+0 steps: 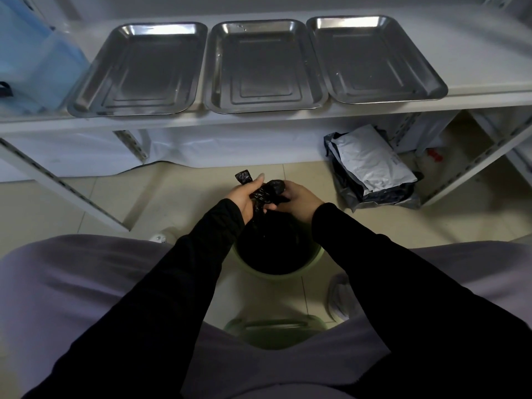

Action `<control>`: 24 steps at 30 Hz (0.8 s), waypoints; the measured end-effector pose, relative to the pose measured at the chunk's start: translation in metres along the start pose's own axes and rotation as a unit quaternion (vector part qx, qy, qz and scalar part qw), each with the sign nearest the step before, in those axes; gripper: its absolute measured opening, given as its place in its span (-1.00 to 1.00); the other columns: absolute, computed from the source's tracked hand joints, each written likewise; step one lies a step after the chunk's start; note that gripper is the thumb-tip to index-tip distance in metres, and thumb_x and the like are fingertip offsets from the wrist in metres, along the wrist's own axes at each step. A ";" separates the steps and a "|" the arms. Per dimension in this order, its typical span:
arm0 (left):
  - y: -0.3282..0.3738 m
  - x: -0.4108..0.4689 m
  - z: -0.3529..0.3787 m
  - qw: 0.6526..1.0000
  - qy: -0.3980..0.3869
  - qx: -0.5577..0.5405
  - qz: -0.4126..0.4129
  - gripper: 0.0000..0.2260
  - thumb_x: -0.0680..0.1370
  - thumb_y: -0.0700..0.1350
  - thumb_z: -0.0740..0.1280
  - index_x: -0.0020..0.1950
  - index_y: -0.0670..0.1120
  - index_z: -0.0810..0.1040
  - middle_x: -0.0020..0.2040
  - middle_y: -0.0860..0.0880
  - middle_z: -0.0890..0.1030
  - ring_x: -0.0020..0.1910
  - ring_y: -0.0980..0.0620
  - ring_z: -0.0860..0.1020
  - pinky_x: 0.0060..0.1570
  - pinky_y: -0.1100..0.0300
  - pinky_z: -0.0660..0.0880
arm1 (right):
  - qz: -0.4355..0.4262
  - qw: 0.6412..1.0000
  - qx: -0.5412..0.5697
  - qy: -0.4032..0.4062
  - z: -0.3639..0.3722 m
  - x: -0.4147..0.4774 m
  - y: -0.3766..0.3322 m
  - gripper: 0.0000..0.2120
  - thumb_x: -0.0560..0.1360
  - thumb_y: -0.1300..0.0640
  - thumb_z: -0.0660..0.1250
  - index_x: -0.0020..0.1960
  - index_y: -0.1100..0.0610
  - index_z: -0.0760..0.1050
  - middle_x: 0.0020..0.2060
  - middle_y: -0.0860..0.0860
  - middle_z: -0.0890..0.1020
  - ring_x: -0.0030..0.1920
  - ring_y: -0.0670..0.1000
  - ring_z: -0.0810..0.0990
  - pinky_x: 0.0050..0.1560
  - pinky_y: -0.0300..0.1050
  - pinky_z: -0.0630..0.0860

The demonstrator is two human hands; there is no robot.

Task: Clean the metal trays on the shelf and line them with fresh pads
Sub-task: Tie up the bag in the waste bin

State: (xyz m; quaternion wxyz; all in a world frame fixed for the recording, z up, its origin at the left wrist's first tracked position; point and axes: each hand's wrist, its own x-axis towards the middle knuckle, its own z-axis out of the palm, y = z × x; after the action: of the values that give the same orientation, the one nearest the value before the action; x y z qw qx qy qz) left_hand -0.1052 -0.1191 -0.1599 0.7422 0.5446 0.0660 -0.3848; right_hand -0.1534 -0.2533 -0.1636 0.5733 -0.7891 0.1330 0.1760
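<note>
Three metal trays sit side by side along the white shelf (475, 53), bare and unlined: the left tray (138, 70) just beside the middle tray (263, 67), and the right tray (374, 59) just beside that, their rims close or touching. A translucent blue container (34, 61) stands at the shelf's left end, next to the left tray. Below and in front of the shelf, both hands meet over a green bin (313, 262) on the tiled floor (178, 203). The left hand (244, 197) has its grip closed round the twisted neck of the black bag (269, 243) that fills the bin, with a loose end of plastic sticking up past its fingers. The right hand (299, 201) has its grip closed on a bunched loop of the same neck, touching the left hand. A green lid (273, 331) lies on the floor nearer the person, between the knees. Grey mailer bags (371, 165) are piled on the floor under the shelf's right part
</note>
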 end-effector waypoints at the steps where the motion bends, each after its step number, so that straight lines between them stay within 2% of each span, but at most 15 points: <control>1: 0.000 -0.001 0.000 1.000 0.001 0.005 0.001 -0.73 0.64 -0.11 0.11 -0.14 -0.19 0.51 -0.41 -0.02 0.66 -0.57 0.07 0.55 -0.55 0.38 0.40 | -0.007 1.000 -0.020 0.004 0.000 -0.003 -0.003 -0.57 0.49 0.38 0.28 0.34 0.20 0.40 0.18 0.18 0.59 0.17 0.13 0.57 0.33 0.04 0.42; 3: -0.002 0.001 -0.001 0.999 0.001 0.036 0.011 -0.78 0.62 -0.24 0.14 -0.19 -0.20 0.49 -0.47 -0.02 0.63 -0.57 0.08 0.56 -0.56 0.38 0.39 | -0.008 0.998 -0.058 0.014 0.000 -0.004 -0.006 -0.68 0.54 0.36 0.20 0.28 0.24 0.47 0.16 0.20 0.60 0.15 0.13 0.58 0.26 -0.02 0.43; 5: -0.006 0.005 -0.004 0.996 -0.004 0.082 0.031 -0.76 0.57 -0.38 0.17 -0.24 -0.21 0.53 -0.50 0.00 0.62 -0.53 0.12 0.59 -0.50 0.37 0.47 | 0.009 0.996 -0.092 0.014 -0.001 -0.002 -0.005 -0.70 0.56 0.34 0.16 0.26 0.26 0.49 0.17 0.21 0.59 0.13 0.15 0.58 0.19 -0.07 0.44; 8: -0.009 0.009 -0.010 0.978 -0.018 0.198 0.060 -0.60 0.47 -0.48 0.28 -0.40 -0.08 0.69 -0.43 0.08 0.66 -0.35 0.21 0.62 -0.20 0.44 0.55 | 0.044 0.995 -0.093 0.004 0.000 0.001 -0.002 -0.70 0.56 0.33 0.13 0.23 0.27 0.51 0.15 0.22 0.59 0.03 0.09 0.56 0.06 -0.12 0.45; 9: -0.009 0.009 -0.010 0.967 -0.016 0.247 0.063 -0.63 0.45 -0.48 0.32 -0.37 -0.08 0.71 -0.41 0.11 0.66 -0.32 0.24 0.61 -0.14 0.44 0.54 | 0.055 0.995 -0.087 0.005 0.000 0.002 -0.001 -0.70 0.56 0.32 0.14 0.22 0.26 0.51 0.15 0.23 0.59 0.05 0.11 0.57 0.08 -0.09 0.47; 11: -0.008 0.009 -0.009 0.945 -0.012 0.318 0.076 -0.79 0.41 -0.48 0.37 -0.08 -0.25 0.68 -0.31 0.10 0.65 -0.31 0.25 0.58 -0.12 0.40 0.52 | 0.068 0.995 -0.068 0.019 0.002 0.003 0.001 -0.72 0.53 0.31 0.18 0.20 0.29 0.51 0.15 0.27 0.59 0.14 0.21 0.57 0.20 0.02 0.47; 12: -0.007 0.008 -0.007 0.934 -0.001 0.348 0.084 -0.74 0.40 -0.48 0.38 0.04 -0.26 0.62 -0.24 0.05 0.62 -0.27 0.21 0.57 -0.13 0.40 0.52 | 0.074 0.995 -0.055 0.029 0.002 0.005 0.002 -0.72 0.52 0.32 0.20 0.19 0.33 0.51 0.13 0.29 0.59 0.15 0.24 0.57 0.25 0.07 0.45; 14: -0.006 0.006 -0.005 0.915 0.027 0.391 0.096 -0.69 0.39 -0.43 0.42 0.01 -0.12 0.50 -0.09 -0.06 0.53 -0.13 0.04 0.53 -0.04 0.29 0.49 | 0.080 0.996 -0.009 0.037 0.000 0.006 0.005 -0.72 0.49 0.35 0.22 0.18 0.38 0.51 0.04 0.28 0.61 0.07 0.24 0.58 0.24 0.07 0.44; 16: -0.005 0.005 -0.005 0.901 0.048 0.421 0.092 -0.67 0.39 -0.38 0.45 0.00 -0.08 0.43 -0.02 -0.07 0.48 -0.06 -0.01 0.48 -0.03 0.21 0.43 | 0.083 0.994 0.057 0.033 -0.002 0.003 0.007 -0.80 0.48 0.37 0.23 0.06 0.36 0.55 -0.14 0.19 0.59 -0.09 0.14 0.56 0.07 -0.04 0.45; 18: -0.005 0.006 -0.005 0.884 0.058 0.456 0.080 -0.64 0.40 -0.35 0.45 0.13 -0.17 0.45 0.01 -0.10 0.48 -0.03 -0.02 0.47 -0.04 0.24 0.39 | 0.075 0.995 0.063 0.036 -0.002 0.002 0.009 -0.86 0.46 0.37 0.25 -0.19 0.19 0.52 -0.30 0.08 0.54 -0.23 0.07 0.51 -0.06 -0.11 0.41; 20: -0.007 0.009 -0.005 0.868 0.076 0.485 0.068 -0.62 0.40 -0.33 0.45 0.19 -0.26 0.48 0.06 -0.18 0.54 0.00 -0.08 0.52 -0.01 0.24 0.39 | 0.055 0.997 0.022 0.045 -0.001 0.002 0.011 -0.75 0.44 0.35 0.29 -0.33 0.08 0.41 -0.37 0.02 0.49 -0.27 0.03 0.47 -0.08 -0.13 0.36; 22: -0.007 0.009 -0.004 0.850 0.090 0.516 0.065 -0.66 0.41 -0.30 0.45 0.17 -0.28 0.52 0.02 -0.20 0.57 0.04 -0.15 0.56 0.02 0.22 0.42 | 0.040 0.998 -0.002 0.051 0.000 0.002 0.011 -0.71 0.44 0.34 0.31 -0.35 0.05 0.35 -0.40 0.01 0.46 -0.26 0.02 0.45 -0.07 -0.13 0.35; 24: -0.008 0.009 -0.004 0.828 0.095 0.549 0.069 -0.70 0.42 -0.26 0.44 0.13 -0.29 0.54 -0.08 -0.12 0.53 -0.06 -0.09 0.54 -0.01 0.23 0.42 | 0.032 0.998 -0.010 0.053 0.001 0.003 0.013 -0.70 0.44 0.35 0.31 -0.35 0.05 0.33 -0.40 0.01 0.44 -0.27 0.01 0.44 -0.08 -0.12 0.35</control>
State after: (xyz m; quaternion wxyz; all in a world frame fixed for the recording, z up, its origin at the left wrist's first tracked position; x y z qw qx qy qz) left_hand -0.1025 -0.1210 -0.1720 0.3359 0.8992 -0.1235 -0.2515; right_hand -0.1566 -0.2562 -0.1761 0.5519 -0.7982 0.1864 0.1533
